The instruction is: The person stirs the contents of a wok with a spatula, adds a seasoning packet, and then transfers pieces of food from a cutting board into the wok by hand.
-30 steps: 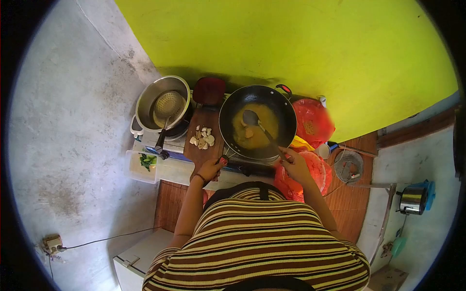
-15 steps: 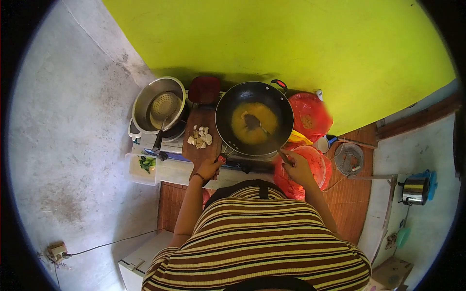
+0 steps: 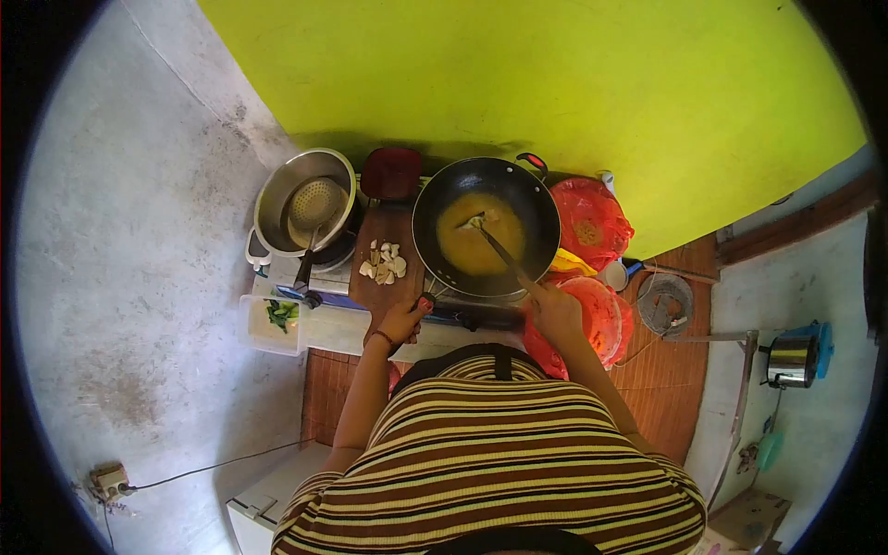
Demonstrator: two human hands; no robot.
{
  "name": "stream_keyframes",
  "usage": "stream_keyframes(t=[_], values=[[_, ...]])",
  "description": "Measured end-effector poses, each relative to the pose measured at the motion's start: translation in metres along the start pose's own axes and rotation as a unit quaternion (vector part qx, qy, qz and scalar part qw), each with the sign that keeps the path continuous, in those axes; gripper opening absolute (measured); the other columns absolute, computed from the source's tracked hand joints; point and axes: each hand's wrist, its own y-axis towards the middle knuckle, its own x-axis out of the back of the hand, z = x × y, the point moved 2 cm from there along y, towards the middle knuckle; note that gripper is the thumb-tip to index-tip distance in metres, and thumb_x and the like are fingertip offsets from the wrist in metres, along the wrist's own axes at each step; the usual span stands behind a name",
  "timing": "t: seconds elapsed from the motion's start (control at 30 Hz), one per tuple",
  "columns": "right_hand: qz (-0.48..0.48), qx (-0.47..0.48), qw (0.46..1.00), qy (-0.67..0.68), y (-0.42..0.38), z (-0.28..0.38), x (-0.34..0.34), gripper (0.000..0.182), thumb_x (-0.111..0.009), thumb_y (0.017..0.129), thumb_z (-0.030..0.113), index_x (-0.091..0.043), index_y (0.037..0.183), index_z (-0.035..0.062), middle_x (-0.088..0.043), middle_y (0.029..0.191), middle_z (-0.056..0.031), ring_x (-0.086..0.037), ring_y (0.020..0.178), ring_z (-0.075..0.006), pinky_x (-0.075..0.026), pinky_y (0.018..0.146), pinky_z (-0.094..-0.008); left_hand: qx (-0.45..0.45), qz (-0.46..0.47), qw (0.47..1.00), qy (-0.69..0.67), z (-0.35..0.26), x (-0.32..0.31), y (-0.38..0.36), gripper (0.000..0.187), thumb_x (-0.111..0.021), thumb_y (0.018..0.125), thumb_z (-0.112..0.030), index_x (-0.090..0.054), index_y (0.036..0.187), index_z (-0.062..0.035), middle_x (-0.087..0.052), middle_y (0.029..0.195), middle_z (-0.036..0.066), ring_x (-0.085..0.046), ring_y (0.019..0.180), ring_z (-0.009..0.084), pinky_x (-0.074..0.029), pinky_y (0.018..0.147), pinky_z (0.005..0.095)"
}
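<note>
A black wok (image 3: 435,245) sits on the stove with yellowish-brown liquid (image 3: 476,258) in it. My left hand (image 3: 401,322) is closed around the wok's near handle, whose red-and-black end (image 3: 425,302) sticks out past the fingers. My right hand (image 3: 557,316) grips the handle of a spatula (image 3: 501,250). The spatula's head is in the liquid near the middle of the wok, partly covered by it. Left of the wok, several pale cut pieces (image 3: 383,264), perhaps garlic, lie on a brown wooden cutting board (image 3: 375,301).
A steel pot (image 3: 262,208) holding a perforated skimmer (image 3: 316,203) stands at the left. A dark red bowl (image 3: 390,174) is behind the board. In front of the pot, a clear container (image 3: 265,339) holds greens (image 3: 281,315). Red plastic bags (image 3: 592,213) are right of the wok.
My right hand has shifted slightly left, and the spatula has turned, its head now higher in the wok with its handle fully showing. My left hand has stayed on the wok handle.
</note>
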Motion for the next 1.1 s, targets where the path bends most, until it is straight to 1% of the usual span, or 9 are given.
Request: stream_keyframes(t=[0.17,0.37,0.47,0.57,0.67,0.77,0.87,0.97,1.1], values=[[0.009,0.004,1.000,-0.003,-0.018,-0.015,0.018,0.046,-0.058,0.076,0.010,-0.059,0.120,0.0213,-0.060,0.074,-0.0120,-0.060,0.065,-0.0282,-0.049,0.060,-0.0379,-0.003,-0.005,1.000,-0.017,0.014,0.002,0.010,0.032,-0.053,0.092,-0.038,-0.059,0.099,-0.0070,-0.046,0.057,0.000,-0.043,0.043,0.0099,-0.038,0.039,0.0248],[0.054,-0.065,0.988,0.129,-0.028,-0.029,0.064,0.043,-0.060,0.074,0.011,-0.062,0.116,0.0213,-0.061,0.068,-0.0122,-0.061,0.066,-0.0281,-0.048,0.061,-0.0377,-0.008,0.011,1.000,-0.010,0.010,0.002,0.009,0.029,-0.052,0.092,-0.035,-0.060,0.097,-0.0074,-0.045,0.056,-0.001,-0.042,0.043,0.0093,-0.038,0.038,0.0246],[0.045,-0.070,0.987,0.140,-0.037,-0.040,0.070,0.044,-0.062,0.072,0.009,-0.063,0.114,0.0198,-0.060,0.066,-0.0125,-0.059,0.063,-0.0279,-0.047,0.063,-0.0376,-0.008,0.012,1.000,-0.009,0.009,0.002,0.008,0.030,-0.052,0.092,-0.036,-0.060,0.098,-0.0076,-0.045,0.056,-0.001,-0.043,0.043,0.0092,-0.039,0.039,0.0242],[0.100,-0.102,0.985,0.094,-0.035,-0.024,0.094,0.044,-0.062,0.071,0.009,-0.063,0.114,0.0185,-0.060,0.066,-0.0128,-0.059,0.062,-0.0274,-0.046,0.063,-0.0385,-0.011,0.011,1.000,-0.023,0.008,0.003,0.008,0.030,-0.054,0.090,-0.034,-0.060,0.096,-0.0052,-0.048,0.056,0.001,-0.045,0.042,0.0109,-0.040,0.039,0.0256],[0.062,-0.084,0.985,0.135,-0.037,-0.032,0.077,0.045,-0.062,0.071,0.008,-0.063,0.115,0.0176,-0.059,0.065,-0.0133,-0.058,0.061,-0.0269,-0.047,0.064,-0.0366,-0.005,0.009,1.000,-0.023,0.004,0.003,0.006,0.031,-0.055,0.090,-0.034,-0.060,0.096,-0.0041,-0.049,0.057,0.002,-0.047,0.041,0.0116,-0.040,0.039,0.0262],[0.090,-0.108,0.969,0.201,-0.034,-0.026,0.075,0.045,-0.060,0.072,0.006,-0.062,0.116,0.0164,-0.060,0.067,-0.0148,-0.058,0.062,-0.0290,-0.048,0.065,-0.0358,-0.002,0.009,1.000,-0.010,0.010,0.003,0.010,0.031,-0.054,0.091,-0.036,-0.059,0.099,-0.0061,-0.047,0.057,0.000,-0.045,0.043,0.0100,-0.040,0.039,0.0247],[0.069,-0.071,0.958,0.269,-0.033,-0.025,0.062,0.045,-0.057,0.072,0.005,-0.061,0.117,0.0139,-0.059,0.070,-0.0178,-0.059,0.063,-0.0281,-0.047,0.064,-0.0354,-0.008,0.011,1.000,-0.010,0.015,0.004,0.014,0.032,-0.053,0.091,-0.037,-0.058,0.101,-0.0067,-0.046,0.058,-0.001,-0.044,0.044,0.0093,-0.039,0.039,0.0244],[0.049,-0.028,0.967,0.250,-0.030,-0.038,0.039,0.047,-0.058,0.076,0.000,-0.058,0.121,0.0097,-0.063,0.079,-0.0080,-0.055,0.069,-0.0115,-0.046,0.067,-0.0276,-0.001,0.013,1.000,-0.013,0.011,0.003,0.010,0.032,-0.053,0.091,-0.037,-0.058,0.100,-0.0066,-0.046,0.058,0.000,-0.045,0.045,0.0093,-0.039,0.039,0.0244],[0.082,-0.083,0.968,0.223,-0.024,-0.032,0.040,0.047,-0.057,0.077,-0.001,-0.057,0.122,0.0089,-0.063,0.080,-0.0068,-0.054,0.069,-0.0112,-0.046,0.066,-0.0275,-0.004,0.006,1.000,-0.010,0.013,0.003,0.011,0.031,-0.053,0.091,-0.036,-0.058,0.100,-0.0065,-0.045,0.057,0.000,-0.044,0.045,0.0092,-0.038,0.038,0.0239]])
